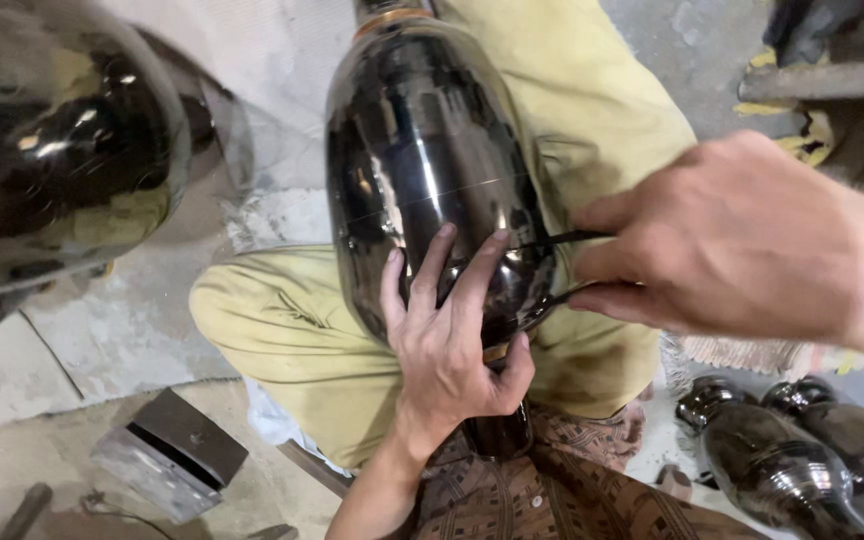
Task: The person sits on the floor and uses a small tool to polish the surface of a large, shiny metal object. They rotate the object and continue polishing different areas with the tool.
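Observation:
A large shiny dark metal vase (422, 150) lies across my lap, resting on yellow-green trousers (282, 330). My left hand (449, 340) presses flat on the vase's lower curve, fingers spread upward over the polished surface. My right hand (742, 240) comes in from the right and pinches a thin dark metal tool (562, 240) with two slim prongs. The prong tips touch the vase's side near a fine scribed line. The vase's neck is hidden behind my left wrist.
A big polished metal vessel (52, 150) fills the upper left. Two smaller dark metal vases (802, 460) lie at the lower right. A grey metal block (172, 455) sits on the dusty concrete floor at the lower left. A wooden plank (832, 80) crosses the upper right.

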